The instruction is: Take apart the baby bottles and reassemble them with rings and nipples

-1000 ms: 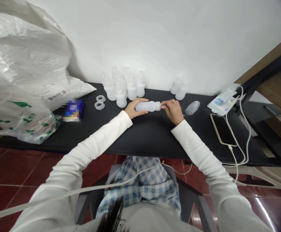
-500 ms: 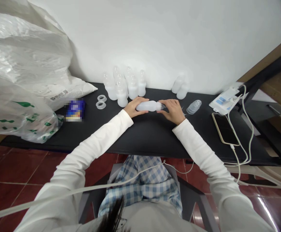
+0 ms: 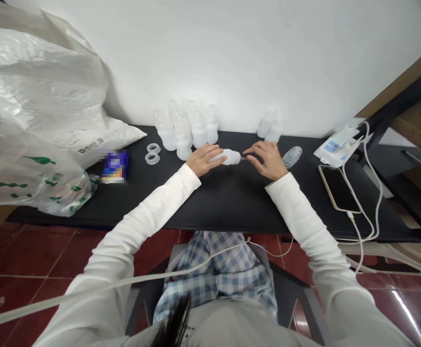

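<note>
Frosted plastic bottle point(image 3: 229, 156): held level over the black worktop point(image 3: 232, 205), clamped in the left hand point(image 3: 206, 160), fingers closed round its body. Right hand point(image 3: 268, 161): open, fingertips point(image 3: 255, 148) spread just beside the bottle's neck point(image 3: 239, 156); contact cannot be told. Nearby: upright frosted bottles point(image 3: 184, 130) beyond the left hand, two clear rings point(image 3: 153, 153), a clear ridged cap point(image 3: 291, 156), a smartphone point(image 3: 338, 189).

Bottle point(image 3: 228, 156) base hidden by L hand point(image 3: 206, 160); blue pkt point(image 3: 115, 167) blurred.
</note>
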Available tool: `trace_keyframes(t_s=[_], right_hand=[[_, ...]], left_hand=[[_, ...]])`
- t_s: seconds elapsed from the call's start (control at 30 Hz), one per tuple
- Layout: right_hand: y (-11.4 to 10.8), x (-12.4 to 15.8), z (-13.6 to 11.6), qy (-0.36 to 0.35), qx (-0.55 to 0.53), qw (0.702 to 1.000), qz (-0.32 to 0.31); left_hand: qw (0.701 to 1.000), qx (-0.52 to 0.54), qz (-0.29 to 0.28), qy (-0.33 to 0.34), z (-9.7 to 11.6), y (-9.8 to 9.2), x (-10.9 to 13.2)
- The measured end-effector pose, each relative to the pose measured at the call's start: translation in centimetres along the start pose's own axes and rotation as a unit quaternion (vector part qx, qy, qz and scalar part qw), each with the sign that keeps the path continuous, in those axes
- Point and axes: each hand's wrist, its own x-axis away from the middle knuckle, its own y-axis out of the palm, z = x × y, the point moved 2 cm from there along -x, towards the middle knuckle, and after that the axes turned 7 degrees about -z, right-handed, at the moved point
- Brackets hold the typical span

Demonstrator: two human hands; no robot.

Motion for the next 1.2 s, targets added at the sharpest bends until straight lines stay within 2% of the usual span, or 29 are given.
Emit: trace_keyframes(t_s=[0.1, 0.2, 0.3, 0.37, 0.47, 0.53, 0.67, 0.73, 0.9, 1.03, 1.13, 1.2], right_hand=[[-1.7, 0.4, 2.0, 0.131, 0.071, 0.986, 0.077], [-2.5, 1.5, 4.8, 0.294, 0.117, 0.933, 0.174], [-1.6, 2.7, 7.6, 0.371, 0.09, 0.899, 0.212], [-0.6, 3.4, 9.1, 0.41, 0.054, 0.891, 0.189], [-0.2, 3.9, 10.1, 0.406, 0.008, 0.894, 0.189], [-1.0, 3.8, 9.8, 0.39, 0.008, 0.893, 0.224], [-3.0, 2.9, 7.3, 0.305, 0.018, 0.898, 0.317], [-3.1, 2.1, 5.6, 0.247, -0.004, 0.909, 0.335], [-0.2, 0.6, 1.4, 0.181, -0.098, 0.929, 0.308], [2.6, 0.0, -1.0, 0.132, -0.152, 0.94, 0.274], [4.2, 0.1, -1.8, 0.107, -0.155, 0.946, 0.263], [4.8, 0.2, -1.8, 0.108, -0.143, 0.949, 0.258]], left_hand=[[0.998, 0.008, 0.022, -0.055, -0.3, -0.6, 0.1], [0.993, 0.018, 0.024, -0.115, 0.1, -1.0, 0.0], [0.991, 0.039, 0.007, -0.131, 0.8, -1.0, -0.3], [0.99, 0.048, -0.004, -0.134, 1.1, -0.8, -0.4], [0.988, 0.05, -0.005, -0.145, 1.2, -0.6, -0.5], [0.986, 0.051, -0.003, -0.159, 1.1, -0.6, -0.5], [0.984, 0.049, 0.0, -0.17, 1.2, -0.8, -0.5], [0.986, 0.053, 0.003, -0.16, 1.3, -0.9, -0.5], [0.986, 0.085, 0.001, -0.146, 1.3, -0.8, -0.6], [0.977, 0.159, -0.017, -0.145, 1.9, -1.0, -0.7], [0.951, 0.248, -0.042, -0.182, 2.7, -1.3, -1.0], [0.91, 0.322, -0.065, -0.252, 3.0, -1.3, -1.3]])
